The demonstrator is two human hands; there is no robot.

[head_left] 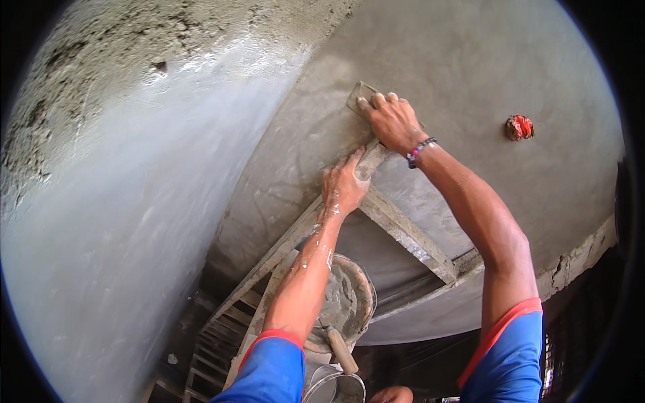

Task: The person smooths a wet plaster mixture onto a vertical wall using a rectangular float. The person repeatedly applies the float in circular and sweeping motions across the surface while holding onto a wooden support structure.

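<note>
My right hand [393,121] grips a flat, mortar-smeared float [356,99] against the grey plastered wall [457,67]. Just below and left of it, my left hand [342,181] has its fingers wrapped on a cement-coated wooden piece [369,158] at the top of a wooden frame [403,228]. Wet mortar flecks my left forearm. Under that arm sits a round bucket [363,295] of grey mortar, with a wooden-handled trowel [339,346] lying across its rim. A smaller metal container [346,383] stands below the bucket.
A smooth side wall [121,201] with a rough upper band [101,33] rises on the left. Slatted ladder-like rungs [218,342] show below. A crumpled red object [519,127] sticks to the wall at right. A broken ledge [578,255] runs at lower right, beside darkness.
</note>
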